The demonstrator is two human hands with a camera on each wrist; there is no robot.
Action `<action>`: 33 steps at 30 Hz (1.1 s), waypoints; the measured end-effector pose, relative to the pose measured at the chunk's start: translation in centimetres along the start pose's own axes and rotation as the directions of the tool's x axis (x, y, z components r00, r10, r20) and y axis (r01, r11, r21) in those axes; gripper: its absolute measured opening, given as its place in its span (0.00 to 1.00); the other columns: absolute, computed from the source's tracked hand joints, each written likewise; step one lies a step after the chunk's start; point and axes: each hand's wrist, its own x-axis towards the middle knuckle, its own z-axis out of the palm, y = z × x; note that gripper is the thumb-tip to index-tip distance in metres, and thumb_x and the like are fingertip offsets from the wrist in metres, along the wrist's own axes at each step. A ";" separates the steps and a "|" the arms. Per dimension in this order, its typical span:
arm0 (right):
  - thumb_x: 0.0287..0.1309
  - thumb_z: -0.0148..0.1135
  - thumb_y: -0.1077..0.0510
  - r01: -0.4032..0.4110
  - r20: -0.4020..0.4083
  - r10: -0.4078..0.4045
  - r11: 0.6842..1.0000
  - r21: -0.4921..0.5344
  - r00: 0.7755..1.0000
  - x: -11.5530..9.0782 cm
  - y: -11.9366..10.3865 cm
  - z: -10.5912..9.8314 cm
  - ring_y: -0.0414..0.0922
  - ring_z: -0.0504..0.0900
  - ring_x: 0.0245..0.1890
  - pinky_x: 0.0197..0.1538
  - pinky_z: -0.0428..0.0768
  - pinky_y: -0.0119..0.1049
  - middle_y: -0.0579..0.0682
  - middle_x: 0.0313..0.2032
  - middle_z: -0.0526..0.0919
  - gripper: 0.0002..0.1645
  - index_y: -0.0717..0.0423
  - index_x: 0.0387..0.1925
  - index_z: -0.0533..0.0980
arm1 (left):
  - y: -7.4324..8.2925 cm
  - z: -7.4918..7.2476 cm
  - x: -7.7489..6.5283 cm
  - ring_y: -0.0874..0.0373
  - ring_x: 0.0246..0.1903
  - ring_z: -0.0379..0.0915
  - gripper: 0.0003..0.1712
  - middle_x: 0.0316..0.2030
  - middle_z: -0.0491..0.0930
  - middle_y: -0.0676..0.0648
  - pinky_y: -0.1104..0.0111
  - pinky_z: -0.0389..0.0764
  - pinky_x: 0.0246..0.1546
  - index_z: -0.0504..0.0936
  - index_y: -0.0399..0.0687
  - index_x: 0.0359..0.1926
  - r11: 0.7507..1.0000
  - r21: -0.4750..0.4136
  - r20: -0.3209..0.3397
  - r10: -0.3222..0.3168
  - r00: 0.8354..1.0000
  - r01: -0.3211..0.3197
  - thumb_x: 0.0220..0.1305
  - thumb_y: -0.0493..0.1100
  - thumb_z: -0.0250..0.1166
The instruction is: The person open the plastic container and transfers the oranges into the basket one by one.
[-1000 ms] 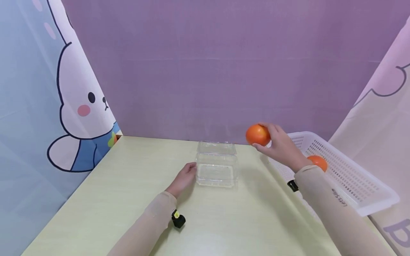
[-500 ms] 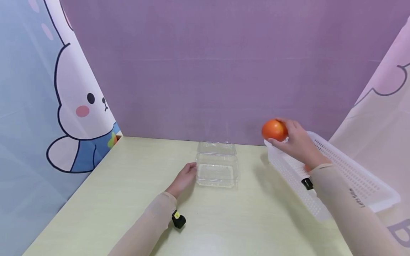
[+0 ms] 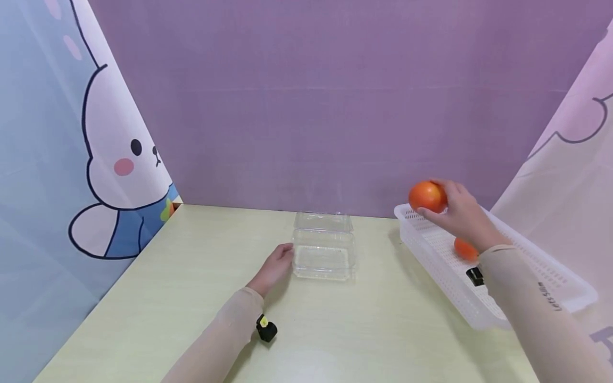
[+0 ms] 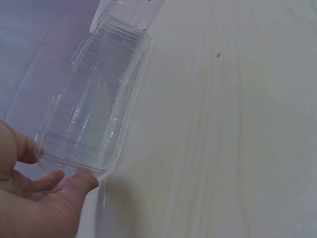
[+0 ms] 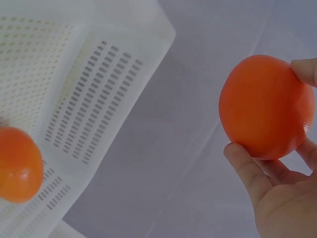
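Observation:
In the head view my right hand grips an orange-red tomato above the far end of a white plastic basket. From the right wrist the smooth tomato shows between thumb and fingers. A second tomato lies inside the basket, partly hidden by my right wrist. At the table's middle stands a clear plastic clamshell box, its lid folded back. My left hand holds the box's left end; thumb and fingers meet its rim in the left wrist view. Nothing is visible inside the box.
The white perforated basket runs along the right side of the pale wooden table. A purple cloth hangs behind the table's far edge. Printed cloths flank both sides.
My right hand has carried the tomato rightward, from beside the basket to over its far end. The basket's tomato went out of sight behind the arm and shows again. My left hand stays put.

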 end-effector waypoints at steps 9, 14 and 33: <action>0.61 0.68 0.40 -0.020 0.014 0.020 1.000 -0.001 1.000 -0.4 1.5 -0.5 0.67 0.66 0.55 0.51 0.72 0.68 0.68 0.60 0.66 0.47 0.58 0.70 0.59 | 0.0 0.2 0.1 0.40 0.69 0.59 0.29 0.68 0.67 0.36 0.48 0.59 0.71 0.63 0.40 0.73 1.000 0.007 0.004 -0.001 1.000 0.001 0.79 0.50 0.47; 0.61 0.67 0.38 -0.041 0.024 0.041 0.999 -0.013 0.999 -0.4 2.4 -0.4 0.68 0.65 0.56 0.52 0.72 0.70 0.68 0.61 0.66 0.49 0.60 0.71 0.58 | 0.0 0.2 0.0 0.39 0.69 0.60 0.29 0.68 0.67 0.35 0.48 0.59 0.71 0.63 0.39 0.72 1.000 0.012 0.004 0.000 1.000 0.000 0.79 0.49 0.47; 0.62 0.67 0.40 -0.073 0.083 0.074 0.997 -0.026 0.994 -0.7 6.0 0.4 0.68 0.66 0.54 0.51 0.70 0.69 0.72 0.58 0.67 0.47 0.64 0.69 0.59 | -0.2 -0.1 0.2 0.41 0.69 0.60 0.30 0.69 0.66 0.35 0.50 0.60 0.70 0.61 0.37 0.73 1.000 -0.024 0.032 0.008 0.999 -0.007 0.79 0.49 0.46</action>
